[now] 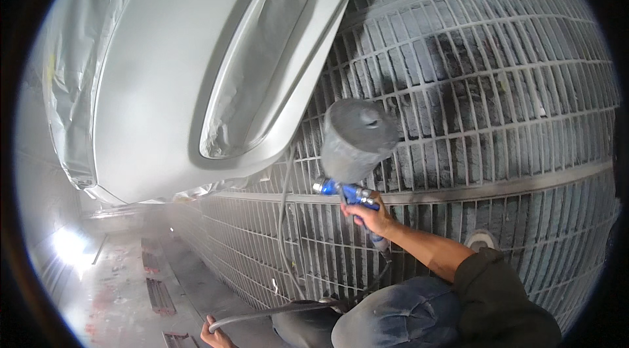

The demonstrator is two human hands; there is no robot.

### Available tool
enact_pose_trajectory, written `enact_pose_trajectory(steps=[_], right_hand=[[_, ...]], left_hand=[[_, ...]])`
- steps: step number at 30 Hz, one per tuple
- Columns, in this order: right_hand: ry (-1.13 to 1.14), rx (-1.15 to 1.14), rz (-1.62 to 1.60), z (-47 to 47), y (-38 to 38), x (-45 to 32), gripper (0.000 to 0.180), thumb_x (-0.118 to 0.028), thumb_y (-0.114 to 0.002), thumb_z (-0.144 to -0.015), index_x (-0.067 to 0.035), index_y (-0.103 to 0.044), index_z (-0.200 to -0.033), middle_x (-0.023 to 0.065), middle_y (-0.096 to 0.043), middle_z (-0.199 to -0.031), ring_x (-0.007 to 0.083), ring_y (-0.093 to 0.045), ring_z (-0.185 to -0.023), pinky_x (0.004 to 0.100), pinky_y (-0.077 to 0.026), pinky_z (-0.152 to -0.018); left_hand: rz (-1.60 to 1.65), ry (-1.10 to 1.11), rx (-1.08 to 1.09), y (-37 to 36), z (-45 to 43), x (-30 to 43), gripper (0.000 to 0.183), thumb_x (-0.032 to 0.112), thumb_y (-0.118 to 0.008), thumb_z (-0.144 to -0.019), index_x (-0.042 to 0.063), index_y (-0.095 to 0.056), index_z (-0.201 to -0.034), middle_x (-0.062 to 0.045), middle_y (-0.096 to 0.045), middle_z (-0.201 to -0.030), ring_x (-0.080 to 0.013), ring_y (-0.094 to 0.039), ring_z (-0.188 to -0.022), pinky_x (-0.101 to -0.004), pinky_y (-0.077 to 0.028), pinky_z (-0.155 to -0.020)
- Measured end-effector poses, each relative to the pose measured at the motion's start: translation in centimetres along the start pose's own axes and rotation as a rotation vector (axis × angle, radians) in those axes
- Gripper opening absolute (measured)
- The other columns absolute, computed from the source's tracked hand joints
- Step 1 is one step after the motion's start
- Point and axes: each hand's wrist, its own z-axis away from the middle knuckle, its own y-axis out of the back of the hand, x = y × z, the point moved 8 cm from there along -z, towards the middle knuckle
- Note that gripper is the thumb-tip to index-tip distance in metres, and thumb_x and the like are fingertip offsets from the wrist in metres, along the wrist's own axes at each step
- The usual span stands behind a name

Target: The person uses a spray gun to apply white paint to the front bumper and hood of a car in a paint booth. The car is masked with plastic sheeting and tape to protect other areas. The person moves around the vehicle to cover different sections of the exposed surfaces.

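Observation:
My right hand (373,218) grips the handle of a blue paint spray gun (353,194), its silver nozzle end pointing left. On top sits a grey paint cup (351,151), coated in overspray, with its lid tilted towards me. My left hand (216,335), at the bottom left, is closed around a grey air hose (270,309) that crosses in front of my knees. Up and to the left of the gun is a pale, light-coloured vehicle bumper (157,78). Masking film (265,53) covers its long recessed opening. The gun and bumper are apart.
Metal floor grating (467,137) spreads beneath, with dark patches. Plastic sheeting (73,83) drapes the body beyond the bumper. A thin hose (282,215) runs down to the grating. My shoe (481,239) shows at right. A bright lamp (71,247) shines at the left wall.

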Motion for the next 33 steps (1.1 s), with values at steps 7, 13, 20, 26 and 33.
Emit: enact_pose_trajectory(steps=[7,13,20,26,33], right_hand=[[0.135,0.181,-0.060,-4.7,5.6,-9.6,0.013,-0.015,-0.064,-0.087,-0.003,-0.068,-0.091,0.0018,-0.063,-0.073,0.0060,-0.057,-0.063,0.0211,-0.040,-0.044],[0.259,0.249,-0.017,-9.5,10.8,-17.8,0.014,-0.010,-0.058,-0.084,0.000,-0.064,-0.091,0.0059,-0.062,-0.076,0.0103,-0.057,-0.066,0.0233,-0.039,-0.043],[0.353,0.368,-0.003,-13.8,16.2,-27.3,0.012,-0.016,-0.066,-0.079,-0.004,-0.066,-0.084,0.0032,-0.061,-0.069,0.0100,-0.053,-0.059,0.0240,-0.036,-0.041],[0.550,0.540,0.326,-11.9,15.6,-36.0,0.009,-0.013,-0.060,-0.082,-0.006,-0.064,-0.084,0.0018,-0.059,-0.070,0.0098,-0.052,-0.056,0.0248,-0.040,-0.044],[0.265,0.212,0.354,-7.1,8.7,-29.2,0.007,-0.010,-0.057,-0.082,-0.007,-0.063,-0.083,-0.0005,-0.056,-0.068,0.0062,-0.048,-0.055,0.0241,-0.034,-0.042]], left_hand=[[0.004,0.101,0.173,2.4,5.1,2.7,0.026,0.013,-0.058,-0.095,-0.011,-0.068,-0.091,-0.004,-0.063,-0.073,-0.0118,-0.051,-0.066,-0.0326,-0.043,-0.057],[0.012,0.203,0.135,1.1,7.8,0.8,0.027,0.013,-0.057,-0.095,-0.011,-0.067,-0.089,-0.004,-0.062,-0.071,-0.0119,-0.051,-0.065,-0.0328,-0.042,-0.056],[-0.015,0.140,0.126,-0.2,8.8,7.5,0.028,0.016,-0.056,-0.095,-0.010,-0.066,-0.092,-0.007,-0.059,-0.067,-0.0147,-0.049,-0.063,-0.0342,-0.039,-0.054],[0.003,0.163,0.109,-1.3,9.3,9.8,0.025,0.014,-0.055,-0.093,-0.010,-0.064,-0.090,-0.007,-0.055,-0.065,-0.0160,-0.047,-0.063,-0.0359,-0.037,-0.054],[0.154,0.102,0.138,-2.4,8.0,8.6,0.018,0.005,-0.052,-0.087,-0.009,-0.063,-0.087,-0.001,-0.053,-0.068,-0.0123,-0.045,-0.064,-0.0321,-0.038,-0.055]])
